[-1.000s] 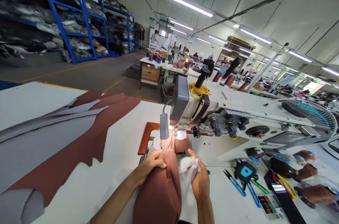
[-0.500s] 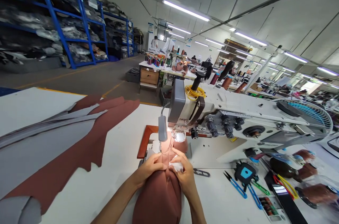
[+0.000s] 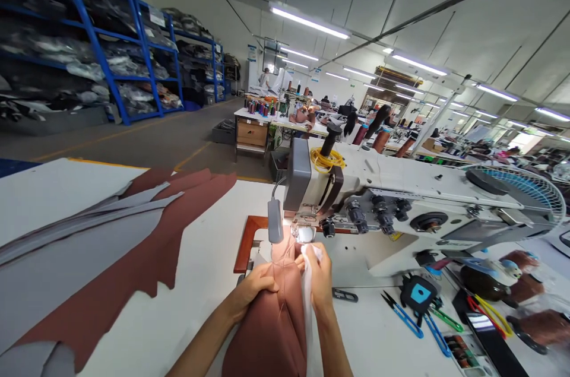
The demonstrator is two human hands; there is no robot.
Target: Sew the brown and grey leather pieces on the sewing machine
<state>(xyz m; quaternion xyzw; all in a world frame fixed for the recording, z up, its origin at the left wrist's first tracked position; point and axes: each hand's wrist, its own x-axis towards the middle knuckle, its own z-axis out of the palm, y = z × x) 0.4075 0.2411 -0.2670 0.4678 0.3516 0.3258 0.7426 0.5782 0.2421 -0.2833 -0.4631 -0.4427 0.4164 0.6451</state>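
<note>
A reddish-brown piece of material [image 3: 267,329] runs from the front edge up to the needle area of a white sewing machine [image 3: 365,169]. My left hand [image 3: 253,288] is closed on the left edge of this piece, thumb on top. Beside its upper right part, my right hand [image 3: 318,273] pinches a thin white strip [image 3: 307,294] that hangs down along the brown piece. The machine's lamp lights the presser foot [image 3: 296,231], just above my right fingertips. Parts of the fingers under the material are hidden.
Large brown and grey sheets [image 3: 133,252] lie on the left of the white table. On the right are blue snips [image 3: 403,314], a black tape measure [image 3: 416,294], a phone [image 3: 494,335] and thread spools. Small dark snips [image 3: 345,295] lie beside my right hand.
My right hand has moved up and slightly right, drawing the white strip out along the brown piece. My left hand has stayed on the brown piece. The view has shifted slightly.
</note>
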